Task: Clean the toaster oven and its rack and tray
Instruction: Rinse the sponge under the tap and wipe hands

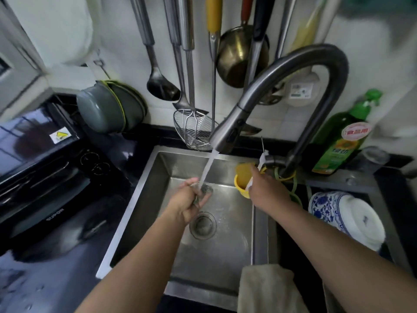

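Note:
My left hand grips a grey wire scrubber over the steel sink, right under the running water from the dark arched faucet. My right hand reaches to the faucet's side lever, with one fingertip touching near it. Its other fingers are hidden behind the hand. The black toaster oven stands on the wet counter to the left, door shut. No rack or tray shows.
A yellow cup hangs at the sink's right wall. Blue-and-white bowls fill the right basin. A green bottle stands behind. Ladles and a skimmer hang above. A towel drapes over the front rim, and the drain lies mid-sink.

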`<action>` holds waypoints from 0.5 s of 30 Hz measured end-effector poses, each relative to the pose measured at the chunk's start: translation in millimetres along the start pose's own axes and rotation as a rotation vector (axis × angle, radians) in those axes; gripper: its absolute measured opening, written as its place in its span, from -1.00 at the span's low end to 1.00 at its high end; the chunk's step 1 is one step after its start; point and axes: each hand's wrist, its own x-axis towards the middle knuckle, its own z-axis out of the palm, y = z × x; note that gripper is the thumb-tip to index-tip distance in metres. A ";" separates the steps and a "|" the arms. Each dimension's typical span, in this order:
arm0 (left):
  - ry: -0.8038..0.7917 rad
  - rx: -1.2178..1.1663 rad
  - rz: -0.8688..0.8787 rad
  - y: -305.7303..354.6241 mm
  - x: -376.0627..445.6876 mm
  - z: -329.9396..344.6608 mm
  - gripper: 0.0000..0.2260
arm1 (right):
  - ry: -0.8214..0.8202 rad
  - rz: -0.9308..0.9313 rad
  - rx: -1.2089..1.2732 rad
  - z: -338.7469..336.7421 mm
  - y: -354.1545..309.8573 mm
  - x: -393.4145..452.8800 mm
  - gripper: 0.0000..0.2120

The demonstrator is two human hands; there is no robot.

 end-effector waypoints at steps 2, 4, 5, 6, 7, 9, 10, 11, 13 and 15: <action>-0.016 -0.038 -0.043 -3.9 3.3 16.9 -0.72 | -0.025 -0.012 -0.148 -7.7 0.0 14.8 -0.34; -0.020 -0.131 -0.110 -8.0 3.5 19.3 -0.77 | -0.040 -0.023 -0.273 -15.1 -1.1 25.1 -0.28; -0.038 -0.174 -0.133 -9.2 3.0 15.4 -0.77 | -0.041 -0.028 -0.330 -18.9 -2.2 29.5 -0.25; -0.055 -0.207 -0.154 -10.2 1.5 9.4 -0.77 | -0.045 -0.028 -0.379 -22.4 -2.9 34.5 -0.22; -0.057 -0.212 -0.172 -10.0 -2.3 3.1 -0.75 | -0.051 -0.017 -0.420 -25.5 -3.6 39.4 -0.20; -0.049 -0.161 -0.195 -6.5 -11.6 -8.0 -0.66 | -0.040 0.029 -0.469 -30.2 -1.7 50.7 -0.24; -0.037 -0.117 -0.198 -4.1 -14.8 -11.7 -0.62 | -0.022 0.058 -0.476 -32.9 -0.2 55.3 -0.28; -0.023 -0.049 -0.194 -1.6 -18.1 -12.9 -0.62 | -0.002 0.089 -0.473 -36.6 1.6 58.4 -0.31; -0.004 0.120 -0.166 -0.6 -21.4 -16.1 -0.71 | 0.024 0.157 -0.431 -44.9 3.4 60.5 -0.31; 0.028 0.290 -0.087 -3.2 -23.6 -21.9 -0.82 | 0.015 0.201 -0.369 -53.2 1.5 55.5 -0.32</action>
